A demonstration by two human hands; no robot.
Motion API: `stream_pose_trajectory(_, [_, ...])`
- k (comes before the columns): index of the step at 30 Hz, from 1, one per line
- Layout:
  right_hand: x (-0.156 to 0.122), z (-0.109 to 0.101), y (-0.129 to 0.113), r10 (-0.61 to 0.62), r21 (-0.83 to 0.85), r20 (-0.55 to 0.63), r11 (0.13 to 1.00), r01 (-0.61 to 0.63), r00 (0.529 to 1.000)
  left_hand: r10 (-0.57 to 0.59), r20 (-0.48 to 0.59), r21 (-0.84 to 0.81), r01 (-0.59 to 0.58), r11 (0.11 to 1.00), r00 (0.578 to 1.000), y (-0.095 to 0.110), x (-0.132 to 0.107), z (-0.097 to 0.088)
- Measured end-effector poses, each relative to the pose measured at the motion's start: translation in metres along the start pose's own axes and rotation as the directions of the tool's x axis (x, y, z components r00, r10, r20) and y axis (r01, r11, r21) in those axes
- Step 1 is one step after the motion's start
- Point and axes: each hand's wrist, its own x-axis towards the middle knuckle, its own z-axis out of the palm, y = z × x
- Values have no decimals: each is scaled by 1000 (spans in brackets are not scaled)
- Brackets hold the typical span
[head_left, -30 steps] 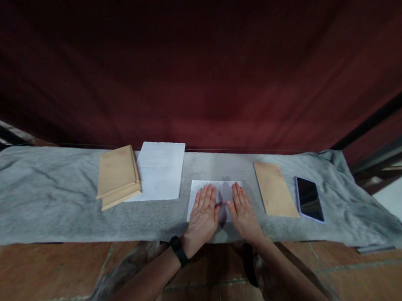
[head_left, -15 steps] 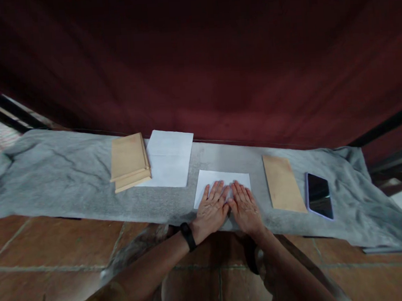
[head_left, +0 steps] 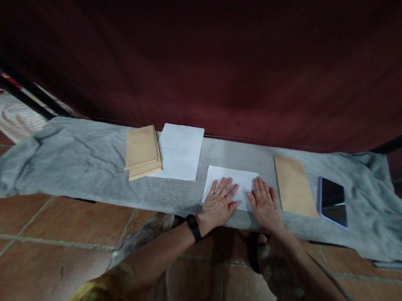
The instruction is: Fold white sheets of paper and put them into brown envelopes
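Note:
A white sheet of paper [head_left: 232, 172], apparently folded, lies on the grey cloth in front of me. My left hand [head_left: 219, 202] presses flat on its left part, fingers spread. On the paper's right edge rests my right hand [head_left: 265, 203], palm down with fingers stretched out. Neither hand grips anything. To the right of my right hand lies a single brown envelope [head_left: 295, 185]. Up and to the left is a larger white sheet [head_left: 183, 151] with a crease across it, its left side partly under a stack of brown envelopes [head_left: 141, 147].
Grey cloth [head_left: 94, 158] covers the long narrow bench, wrinkled at both ends. A phone in a purple case [head_left: 333, 203] lies at the right. Behind the bench hangs a dark red curtain [head_left: 196, 77]. Tiled floor [head_left: 74, 255] shows below.
My hands have moved apart across the paper, the right one sliding to its right edge. The camera view has shifted and tilted slightly.

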Motion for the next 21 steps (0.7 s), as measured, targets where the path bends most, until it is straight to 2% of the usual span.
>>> stream_pose_trajectory(7, [0, 5, 7, 10, -8, -32, 1000, -10, 999, -1, -13, 21, 2, 1000, 1000, 3, 0, -4])
stream_pose_trajectory(14, [-2, 9, 9, 44, 15, -53, 999, -43, 998, -7, 27, -12, 8, 1000, 1000, 2, 0, -3])
stream_pose_trajectory(17, [2, 6, 8, 66, 38, -67, 997, -63, 996, -7, 38, -23, 8, 1000, 999, 1, 1, -4])
stream_pose_trajectory(21, [14, -3, -1, 42, 116, -75, 993, -33, 996, -13, 43, -38, 15, 999, 999, 1, 5, -7])
